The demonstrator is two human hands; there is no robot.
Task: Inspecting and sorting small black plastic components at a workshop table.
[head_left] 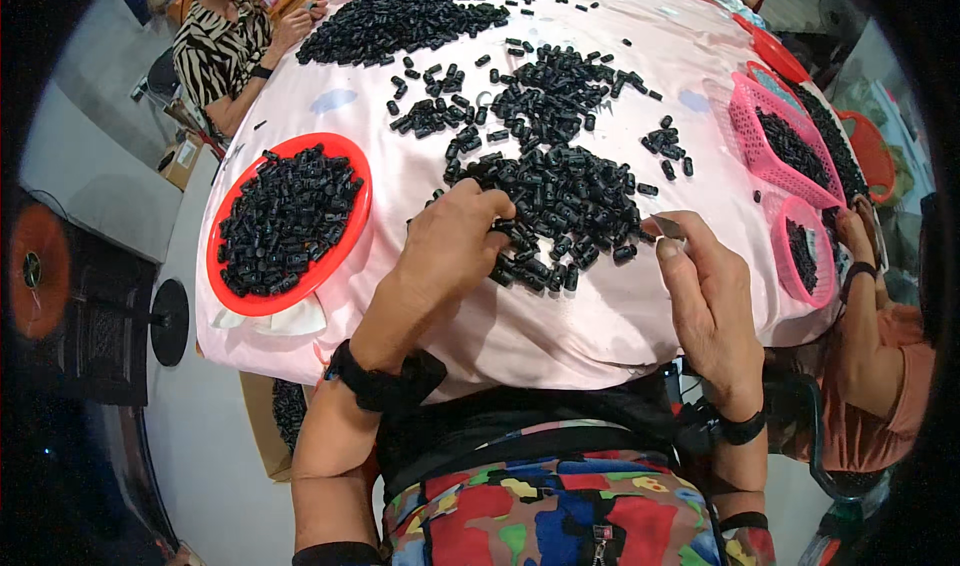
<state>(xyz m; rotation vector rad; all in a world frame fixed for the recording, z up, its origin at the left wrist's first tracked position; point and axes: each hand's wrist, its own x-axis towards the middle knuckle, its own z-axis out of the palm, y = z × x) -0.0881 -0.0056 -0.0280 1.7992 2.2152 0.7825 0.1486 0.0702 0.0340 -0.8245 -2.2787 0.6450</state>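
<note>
A loose pile of small black cylindrical plastic parts [570, 196] lies on the pink cloth in front of me. My left hand [450, 246] reaches into the pile's left edge with its fingers curled. Whatever they pinch is hidden behind the hand. At the pile's right edge, my right hand [710, 306] grips a small flat grey blade [667, 228] between thumb and forefinger. Its tip lies close to the nearest black parts. On my left, a red round tray [365, 191] is heaped with the same kind of parts.
Pink mesh baskets [742, 126] holding black parts stand on the right. A larger black heap [400, 21] covers the far end of the table. Other people sit around it: one in a striped shirt [210, 51] at far left, another in an orange top [880, 386] at right.
</note>
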